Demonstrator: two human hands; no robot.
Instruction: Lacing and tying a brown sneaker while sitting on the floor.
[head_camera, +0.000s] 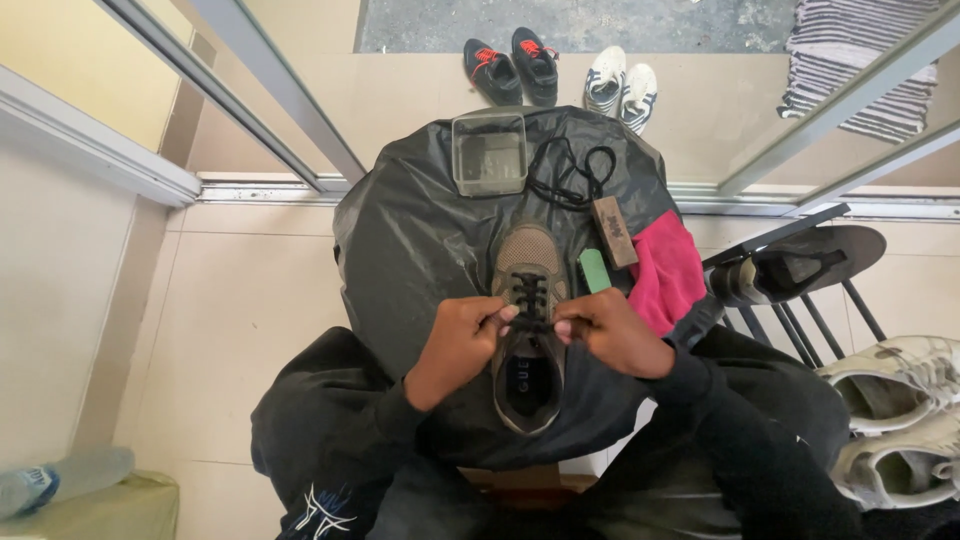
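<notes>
centre frame: our left hand (462, 335) and right hand (607, 330) pinch shut on black laces (530, 296) | brown shoe (529, 335) looks light, soft; we judge sole sides the firmest hold

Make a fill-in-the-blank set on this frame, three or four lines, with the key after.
1. Both hands, left hand and right hand, pinch the black ____ of the brown shoe.
2. The shoe rests on a black ____ sheet covering the table.
3. The cloth beside the wooden brush is ____ in colour.
4. The clear container sits at the sheet's ____ edge, near the loose black lace.

Missing words: laces; plastic; pink; far
</notes>
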